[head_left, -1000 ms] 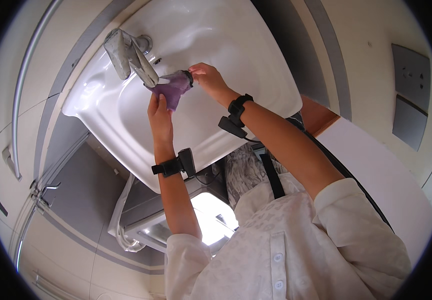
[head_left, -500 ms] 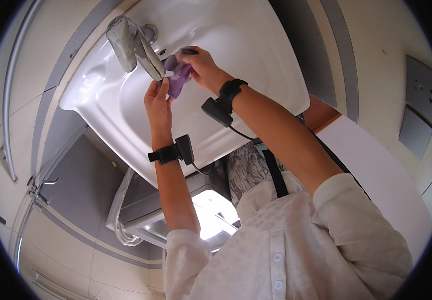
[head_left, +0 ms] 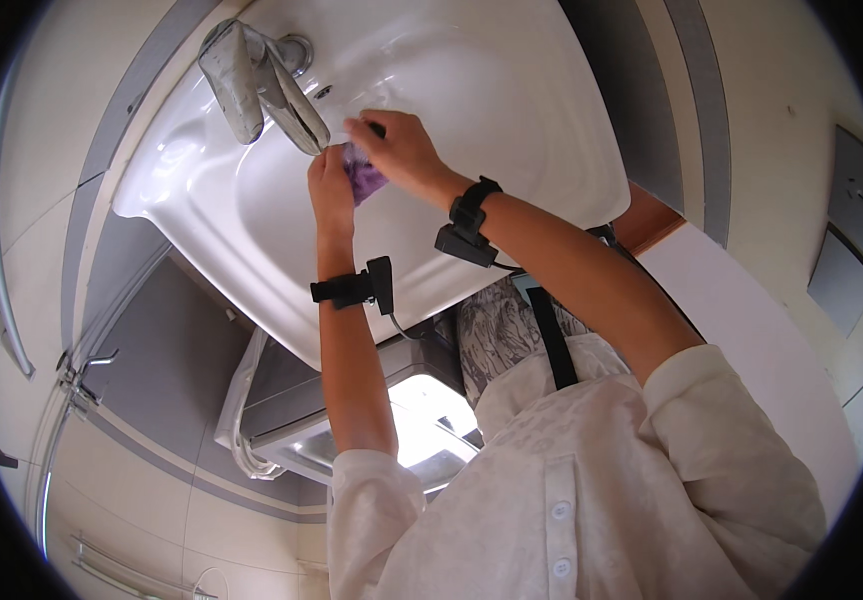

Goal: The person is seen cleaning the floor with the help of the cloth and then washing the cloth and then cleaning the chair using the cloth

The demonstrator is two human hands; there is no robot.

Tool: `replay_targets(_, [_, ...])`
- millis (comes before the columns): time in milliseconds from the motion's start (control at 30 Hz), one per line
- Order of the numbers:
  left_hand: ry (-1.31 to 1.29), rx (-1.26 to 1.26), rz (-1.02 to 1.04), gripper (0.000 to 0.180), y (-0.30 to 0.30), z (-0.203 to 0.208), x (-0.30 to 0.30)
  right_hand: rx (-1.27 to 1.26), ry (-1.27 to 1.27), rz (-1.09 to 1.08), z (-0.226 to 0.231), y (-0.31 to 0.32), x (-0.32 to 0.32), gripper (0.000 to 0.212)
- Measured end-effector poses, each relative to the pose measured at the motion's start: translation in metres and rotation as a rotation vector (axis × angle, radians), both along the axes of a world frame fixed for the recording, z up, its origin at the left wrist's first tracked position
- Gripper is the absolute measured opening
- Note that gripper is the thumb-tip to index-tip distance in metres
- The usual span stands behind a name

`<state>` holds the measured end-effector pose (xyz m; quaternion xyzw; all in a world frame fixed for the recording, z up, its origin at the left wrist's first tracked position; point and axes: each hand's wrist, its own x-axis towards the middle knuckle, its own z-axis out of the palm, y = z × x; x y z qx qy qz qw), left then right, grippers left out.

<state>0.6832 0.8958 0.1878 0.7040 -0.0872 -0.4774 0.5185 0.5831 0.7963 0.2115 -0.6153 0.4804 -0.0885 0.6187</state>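
Note:
A small, wet-looking purple cloth (head_left: 365,181) is bunched between my two hands over the white sink (head_left: 512,130). My left hand (head_left: 332,190) is closed on its left edge, close under the tip of the faucet (head_left: 292,108). My right hand (head_left: 404,150) grips the cloth from the other side, and a dark bit shows by its index finger. The exact kind of cloth cannot be told, as my fingers cover much of it. Black straps with small boxes sit on both my wrists.
The metal faucet spout reaches over the basin from the back left. Below the sink's front edge stands a grey appliance with a bright, shiny top (head_left: 430,415) and a pale hose (head_left: 242,400). Wall switch plates (head_left: 847,275) are at the far right.
My hands have drawn closer together, bunching the cloth that was spread between them. My left hand has shifted slightly right, and the right hand has lowered a little.

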Motion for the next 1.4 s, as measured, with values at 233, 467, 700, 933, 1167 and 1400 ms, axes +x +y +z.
replay_targets(233, [0.228, -0.046, 0.271, 0.026, -0.014, 0.029, -0.035, -0.195, 0.166, 0.123, 0.01, -0.002, 0.013, 0.027])
replay_targets(467, [-0.019, 0.089, -0.127, 0.025, -0.004, 0.019, -0.016, -0.109, 0.383, 0.17, -0.005, -0.008, 0.005, 0.036])
replay_targets(700, [0.47, -0.045, -0.03, 0.025, 0.004, 0.001, -0.009, 0.189, 0.011, -0.336, -0.033, -0.033, -0.013, 0.049])
replay_targets(933, [0.24, -0.076, 0.024, 0.026, -0.008, -0.004, -0.027, 0.333, -0.073, -0.311, -0.023, -0.042, -0.029, 0.047])
replay_targets(1167, [-0.011, -0.128, -0.035, 0.029, -0.02, -0.007, -0.024, -0.475, -0.062, 0.043, 0.005, 0.012, -0.01, 0.023])
replay_targets(1400, [0.195, 0.02, 0.081, 0.034, -0.027, 0.019, -0.023, -0.388, 0.019, 0.012, -0.005, 0.011, 0.0, 0.026])
